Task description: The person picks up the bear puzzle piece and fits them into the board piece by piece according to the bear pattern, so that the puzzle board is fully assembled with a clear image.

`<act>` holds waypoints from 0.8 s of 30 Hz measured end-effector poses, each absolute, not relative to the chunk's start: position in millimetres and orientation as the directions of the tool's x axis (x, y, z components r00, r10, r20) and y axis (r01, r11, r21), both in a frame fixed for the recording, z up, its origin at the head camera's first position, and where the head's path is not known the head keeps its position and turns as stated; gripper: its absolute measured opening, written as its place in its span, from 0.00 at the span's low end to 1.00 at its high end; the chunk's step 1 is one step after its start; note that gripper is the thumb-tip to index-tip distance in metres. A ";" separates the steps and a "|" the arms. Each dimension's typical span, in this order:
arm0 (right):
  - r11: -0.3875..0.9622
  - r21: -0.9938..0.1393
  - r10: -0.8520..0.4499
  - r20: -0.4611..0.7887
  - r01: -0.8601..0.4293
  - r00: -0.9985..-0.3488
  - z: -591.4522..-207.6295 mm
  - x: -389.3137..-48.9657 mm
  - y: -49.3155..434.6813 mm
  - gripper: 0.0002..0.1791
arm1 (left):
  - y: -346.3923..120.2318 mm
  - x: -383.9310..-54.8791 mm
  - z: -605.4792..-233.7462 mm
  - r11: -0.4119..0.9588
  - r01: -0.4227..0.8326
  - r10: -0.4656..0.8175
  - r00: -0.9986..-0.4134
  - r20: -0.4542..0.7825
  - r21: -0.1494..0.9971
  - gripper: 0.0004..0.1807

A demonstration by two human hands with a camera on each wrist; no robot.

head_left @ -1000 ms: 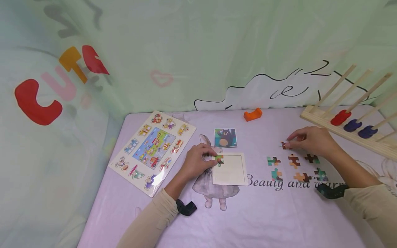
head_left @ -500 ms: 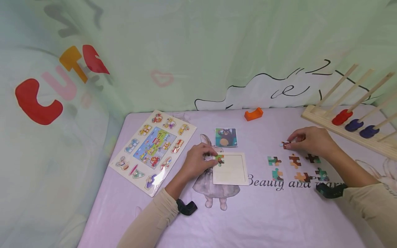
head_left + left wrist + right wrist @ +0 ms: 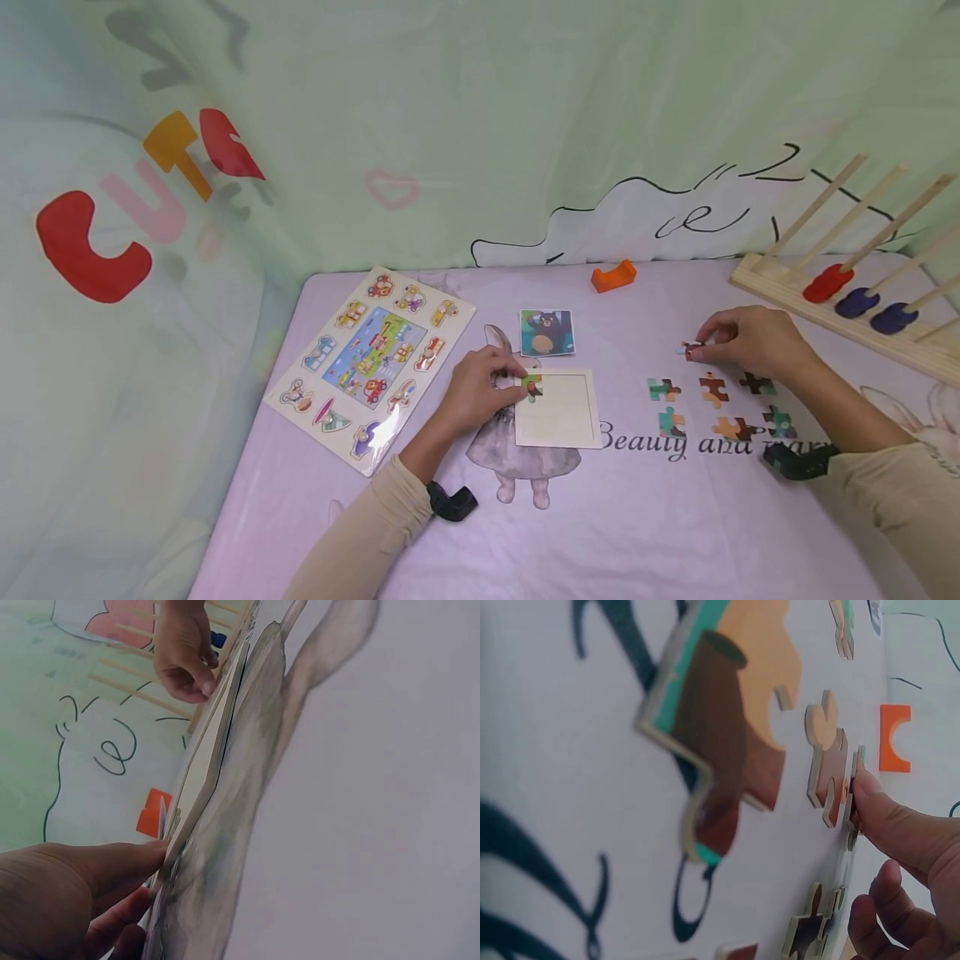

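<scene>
In the head view, my left hand (image 3: 482, 388) holds the left edge of a pale wooden puzzle tray (image 3: 558, 417), thumb and fingers at its upper left corner. One green and brown puzzle piece (image 3: 533, 387) sits in that corner of the tray. To the right, my right hand (image 3: 757, 340) pinches a brown jigsaw piece (image 3: 692, 351) between thumb and index finger, close over the cloth. Several loose jigsaw pieces lie in two rows just below it, among them a brown and tan piece (image 3: 713, 389) and a green and tan one (image 3: 671, 422). In the right wrist view, the thumb (image 3: 900, 821) presses on the held piece's face.
A square bear picture card (image 3: 547, 333) lies behind the tray. On the left is a vehicle peg puzzle board (image 3: 352, 425). An orange arch block (image 3: 613, 276) is near the back edge. A wooden bead rack with upright pegs (image 3: 787, 298) stands at the back right.
</scene>
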State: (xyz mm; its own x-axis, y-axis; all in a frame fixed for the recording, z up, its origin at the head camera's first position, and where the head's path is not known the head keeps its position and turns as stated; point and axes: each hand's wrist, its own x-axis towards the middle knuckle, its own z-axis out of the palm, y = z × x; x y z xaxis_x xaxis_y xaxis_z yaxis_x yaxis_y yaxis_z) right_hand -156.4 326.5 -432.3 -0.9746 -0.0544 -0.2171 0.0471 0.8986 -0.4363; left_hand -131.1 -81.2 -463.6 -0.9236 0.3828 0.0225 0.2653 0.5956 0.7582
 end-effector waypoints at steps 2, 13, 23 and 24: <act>0.899 -0.436 -0.050 -0.210 0.047 -0.976 -432.7 -156.0 325.8 0.24 | -81.2 -131.2 -463.9 0.595 0.265 0.384 -0.923 0.021 0.759 0.10; 0.896 -0.444 -0.065 -0.133 0.000 -0.989 -427.0 -153.7 326.1 0.17 | -81.5 -131.4 -464.4 0.594 0.274 0.385 -0.922 0.032 0.757 0.09; 0.898 -0.439 -0.078 -0.147 -0.005 -0.986 -420.0 -151.4 328.2 0.15 | -81.2 -131.3 -465.4 0.596 0.265 0.384 -0.923 0.022 0.758 0.09; 0.899 -0.438 -0.079 -0.149 -0.006 -0.986 -419.1 -151.1 328.1 0.15 | -81.2 -131.3 -465.5 0.595 0.265 0.383 -0.923 0.022 0.759 0.09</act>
State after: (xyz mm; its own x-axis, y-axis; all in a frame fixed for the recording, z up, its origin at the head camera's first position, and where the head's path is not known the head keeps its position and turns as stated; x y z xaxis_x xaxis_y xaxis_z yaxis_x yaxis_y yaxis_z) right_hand -151.1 328.1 -419.1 -0.9857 -0.0789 -0.1487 -0.0059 0.8990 -0.4379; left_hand -131.3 -81.2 -465.5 -0.9234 0.3831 0.0217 0.2647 0.5950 0.7589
